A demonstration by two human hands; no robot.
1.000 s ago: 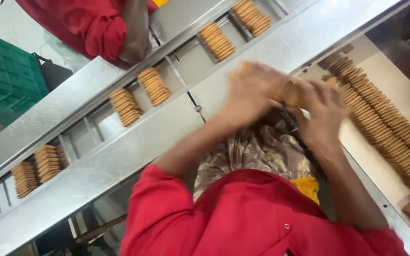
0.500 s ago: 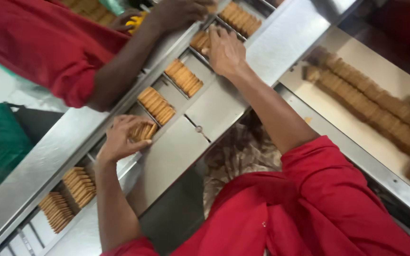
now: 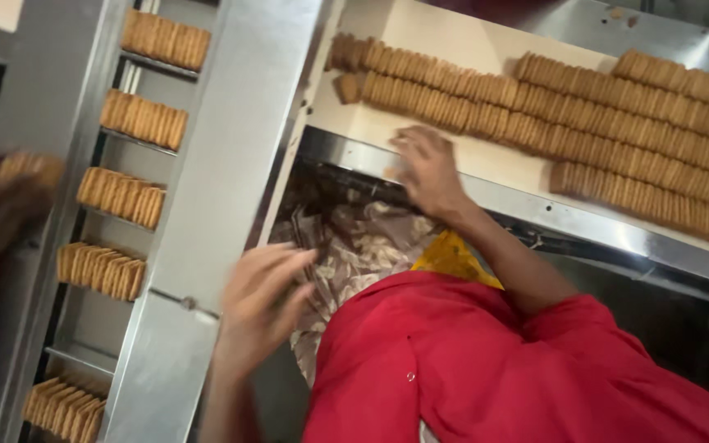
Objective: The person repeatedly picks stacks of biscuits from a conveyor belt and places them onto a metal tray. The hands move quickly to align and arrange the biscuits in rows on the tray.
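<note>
Here, the right hand [image 3: 430, 171], fingers spread and empty, is laid just below the biscuit rows [image 3: 551, 107], which run lengthwise toward the right edge; the left hand [image 3: 263, 299], open, is held lower.

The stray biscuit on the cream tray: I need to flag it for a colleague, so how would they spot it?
Find the cream tray at upper right, filled with long biscuit rows. At its left end, just under the top row, lies a single biscuit, set apart, not packed into any row.

- Brushed, dully shiny metal conveyor frame [image 3: 231, 156];
- Matt, ridged, golden-brown biscuits [image 3: 617, 107] on a smooth, pale tray [image 3: 486, 156];
- Soft red cloth shirt [image 3: 494, 361], matt.
</note>
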